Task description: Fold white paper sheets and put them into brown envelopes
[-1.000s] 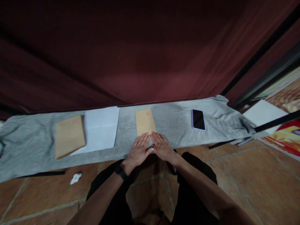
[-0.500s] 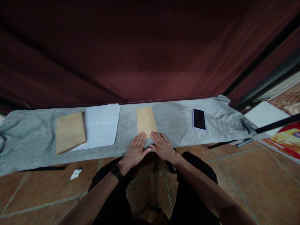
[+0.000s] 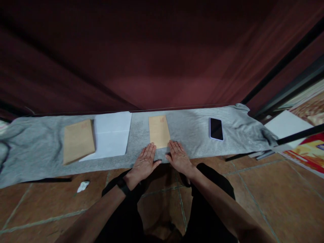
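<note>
A small tan paper envelope [image 3: 159,131] with a faint red print at its far right corner lies flat on a grey cloth [image 3: 188,133]. My left hand [image 3: 145,162] rests flat at the envelope's near left corner, fingers stretched out and thumb pointing inward. At the near right corner lies my right hand [image 3: 179,156], also flat, its fingertips by the envelope's edge. Neither hand grips anything. A black band [image 3: 123,186] circles my left wrist.
To the left, a stack of tan envelopes [image 3: 78,141] overlaps creased white paper sheets [image 3: 112,133]. A dark-screened phone [image 3: 216,129] lies on the right. Behind the cloth-covered bench stands a dark red curtain [image 3: 162,67]. A crumpled white scrap [image 3: 83,186] is on the tiled floor.
My hands have slid apart, the left slightly left and the right to the right, from the envelope's near edge to its near corners. The envelope remains flat.
</note>
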`<state>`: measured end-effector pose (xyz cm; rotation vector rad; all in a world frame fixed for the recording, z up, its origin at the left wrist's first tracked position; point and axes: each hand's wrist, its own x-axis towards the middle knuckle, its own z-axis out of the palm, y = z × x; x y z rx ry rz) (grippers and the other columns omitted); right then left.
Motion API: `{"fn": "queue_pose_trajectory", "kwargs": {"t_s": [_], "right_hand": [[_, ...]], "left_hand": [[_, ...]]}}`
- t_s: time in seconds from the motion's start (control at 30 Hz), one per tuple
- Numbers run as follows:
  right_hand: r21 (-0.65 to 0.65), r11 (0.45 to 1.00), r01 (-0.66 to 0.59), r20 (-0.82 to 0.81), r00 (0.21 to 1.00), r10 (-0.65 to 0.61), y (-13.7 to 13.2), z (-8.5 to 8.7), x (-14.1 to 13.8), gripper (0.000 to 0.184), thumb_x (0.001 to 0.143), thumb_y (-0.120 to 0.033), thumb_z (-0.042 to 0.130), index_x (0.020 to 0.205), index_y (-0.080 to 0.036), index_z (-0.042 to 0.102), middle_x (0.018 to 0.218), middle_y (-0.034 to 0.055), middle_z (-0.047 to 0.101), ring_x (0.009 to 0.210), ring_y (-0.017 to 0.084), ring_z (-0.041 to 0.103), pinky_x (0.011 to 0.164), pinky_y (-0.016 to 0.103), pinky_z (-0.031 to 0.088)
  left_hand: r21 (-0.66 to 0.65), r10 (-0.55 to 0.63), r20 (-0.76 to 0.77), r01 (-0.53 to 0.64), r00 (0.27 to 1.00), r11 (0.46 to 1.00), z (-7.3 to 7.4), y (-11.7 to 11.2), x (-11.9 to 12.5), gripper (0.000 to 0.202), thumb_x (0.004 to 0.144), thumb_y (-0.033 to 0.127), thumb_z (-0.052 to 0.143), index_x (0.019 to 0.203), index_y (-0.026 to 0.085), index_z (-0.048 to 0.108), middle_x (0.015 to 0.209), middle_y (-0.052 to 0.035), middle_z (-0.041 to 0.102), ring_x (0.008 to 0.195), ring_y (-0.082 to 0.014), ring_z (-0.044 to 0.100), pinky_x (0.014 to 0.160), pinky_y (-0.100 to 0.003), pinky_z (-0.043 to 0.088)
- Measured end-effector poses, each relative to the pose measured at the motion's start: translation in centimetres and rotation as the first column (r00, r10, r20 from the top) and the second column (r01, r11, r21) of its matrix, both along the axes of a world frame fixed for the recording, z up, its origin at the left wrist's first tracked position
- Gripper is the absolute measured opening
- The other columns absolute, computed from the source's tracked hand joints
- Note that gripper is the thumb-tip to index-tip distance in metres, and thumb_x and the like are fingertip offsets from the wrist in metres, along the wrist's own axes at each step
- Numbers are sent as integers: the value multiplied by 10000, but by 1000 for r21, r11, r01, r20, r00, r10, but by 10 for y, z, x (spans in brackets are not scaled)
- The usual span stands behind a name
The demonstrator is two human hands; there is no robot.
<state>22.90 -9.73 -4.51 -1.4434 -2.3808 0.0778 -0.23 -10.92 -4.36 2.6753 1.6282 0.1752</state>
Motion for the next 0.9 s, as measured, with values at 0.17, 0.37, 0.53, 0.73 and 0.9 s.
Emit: {"fn": "queue_pose_trajectory", "kwargs": {"t_s": [0.17,0.37,0.53,0.73,0.9], "right_hand": [[-3,984,-179,-35,983,179,1,1,-24,596,1051,-356,512,1585,-113,409,1650,141,394,1552,260,345,1298,477,266],[-40,989,-143,-22,990,143,2,-5,-22,597,1046,-383,546,1549,-73,457,1629,179,417,1529,270,390,1282,451,307],[-22,992,-122,-4,992,122,2,-2,-15,603,1030,-366,579,1534,-53,472,1618,183,434,1508,275,424,1272,426,327],[-48,997,-65,-19,998,64,8,7,-25,461,1034,-311,559,1447,-108,588,1537,167,553,1418,276,530,1218,443,394],[-30,999,-46,7,999,46,12,11,-30,403,1037,-259,533,1401,-110,623,1487,160,603,1350,276,574,1169,431,436]], "left_hand": [[9,-2,2,2,1000,1000,4,-1,4,754,1032,547,369,1556,5,404,1633,-257,376,1563,-334,299,1268,-497,290],[10,3,28,-3,1000,1000,6,-2,2,678,1042,479,363,1555,39,422,1637,-229,384,1552,-309,335,1258,-483,311],[8,77,68,-77,995,997,7,-4,4,611,1029,423,422,1508,51,489,1588,-231,467,1506,-328,418,1230,-494,349],[-64,236,317,-227,919,972,13,16,9,386,996,329,517,1318,166,653,1383,-167,658,1273,-313,612,1094,-489,491],[-204,448,480,-401,754,893,14,41,20,487,887,212,644,1369,154,598,1128,-127,692,1078,-265,668,971,-403,546]]}}
